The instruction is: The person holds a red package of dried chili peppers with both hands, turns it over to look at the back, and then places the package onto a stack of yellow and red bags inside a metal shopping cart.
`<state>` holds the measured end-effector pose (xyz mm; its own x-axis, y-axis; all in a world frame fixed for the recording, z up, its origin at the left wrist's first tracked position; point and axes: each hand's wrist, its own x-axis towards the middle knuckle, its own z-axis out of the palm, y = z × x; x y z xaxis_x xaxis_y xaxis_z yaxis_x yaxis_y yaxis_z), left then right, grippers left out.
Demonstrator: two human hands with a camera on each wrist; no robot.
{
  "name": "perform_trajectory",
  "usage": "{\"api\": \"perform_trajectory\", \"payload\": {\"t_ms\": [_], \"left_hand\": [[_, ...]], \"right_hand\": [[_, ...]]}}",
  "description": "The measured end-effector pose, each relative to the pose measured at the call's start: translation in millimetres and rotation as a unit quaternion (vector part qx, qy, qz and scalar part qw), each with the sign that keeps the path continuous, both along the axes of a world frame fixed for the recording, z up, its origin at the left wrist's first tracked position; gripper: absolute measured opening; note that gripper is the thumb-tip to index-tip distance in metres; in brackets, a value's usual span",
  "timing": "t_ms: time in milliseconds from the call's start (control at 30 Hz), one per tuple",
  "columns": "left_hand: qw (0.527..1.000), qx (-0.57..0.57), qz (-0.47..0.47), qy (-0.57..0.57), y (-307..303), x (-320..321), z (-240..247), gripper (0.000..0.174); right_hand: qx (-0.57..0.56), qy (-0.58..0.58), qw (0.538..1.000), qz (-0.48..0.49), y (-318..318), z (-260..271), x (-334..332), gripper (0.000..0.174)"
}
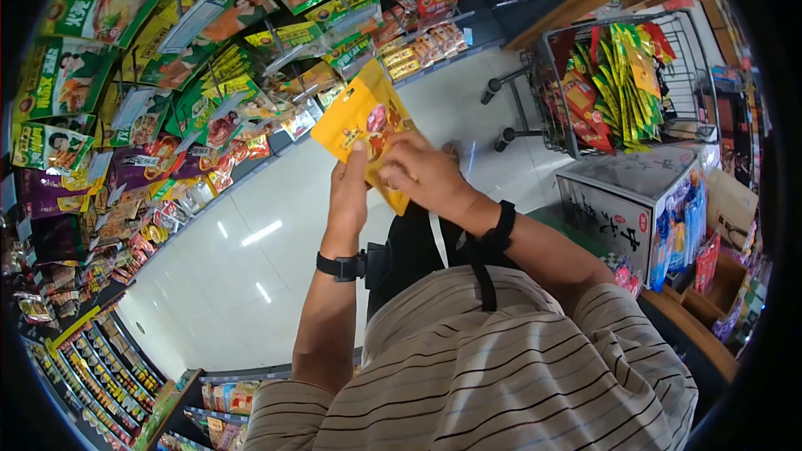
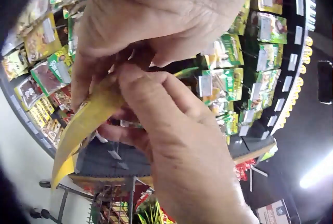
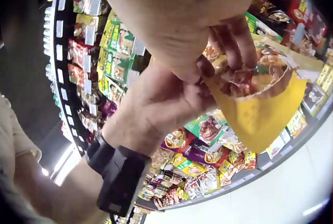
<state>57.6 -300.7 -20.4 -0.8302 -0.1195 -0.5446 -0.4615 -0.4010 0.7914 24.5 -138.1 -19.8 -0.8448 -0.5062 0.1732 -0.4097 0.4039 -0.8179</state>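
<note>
A yellow food pouch [image 1: 368, 117] with a food picture on its front is held in front of the body. My left hand [image 1: 351, 196] grips it by one side, thumb lying across the printed face. On the other side my right hand [image 1: 428, 177] has its fingers curled at the pouch's lower edge. From the left wrist, the pouch [image 2: 88, 120] appears nearly edge-on between both hands. In the right wrist view, its yellow end [image 3: 265, 115] sticks out beyond the fingers, and part of the printed picture is covered by the right hand [image 3: 187, 31].
Hanging racks of seasoning packets [image 1: 200, 42] fill the left side. A wire shopping cart [image 1: 702, 58] holding green and red packets stands at the right, beside a white printed box [image 1: 622, 217]. Pale floor tiles [image 1: 242, 242] lie between racks and body.
</note>
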Motion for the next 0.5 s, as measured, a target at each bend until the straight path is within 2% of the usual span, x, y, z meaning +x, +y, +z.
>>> {"api": "perform_trajectory", "payload": {"t_ms": [33, 167, 233, 267, 300, 400, 500], "left_hand": [[1.0, 0.014, -0.003, 0.003, -7.7, -0.9, -7.6, 0.054], [0.998, 0.063, -0.001, -0.025, -33.7, -3.6, -34.9, 0.052], [0.995, 0.093, -0.001, -0.04, -42.5, -8.2, -54.8, 0.051], [0.996, 0.071, -0.004, -0.06, -47.4, -8.8, -70.6, 0.053], [0.995, 0.049, -0.007, -0.081, -52.8, -8.0, -89.1, 0.054], [0.993, 0.045, 0.001, -0.111, -67.2, -12.1, -136.1, 0.057], [0.988, 0.108, 0.03, -0.109, -74.2, -26.0, -165.7, 0.055]], "right_hand": [[0.004, -0.089, 0.996, -0.015, 3.4, -4.7, -11.1, 0.028], [0.016, -0.234, 0.968, -0.084, 13.5, -42.1, -56.8, 0.051], [-0.073, -0.404, 0.911, -0.043, 11.3, -60.1, -78.6, 0.047], [-0.116, -0.484, 0.867, -0.023, 9.0, -69.3, -87.9, 0.045], [-0.115, -0.525, 0.843, 0.007, 7.2, -80.5, -98.6, 0.036], [-0.093, -0.599, 0.795, 0.039, -1.7, -131.0, -120.0, 0.03], [-0.068, -0.595, 0.801, 0.002, -24.5, -158.8, -129.1, 0.029]]}}
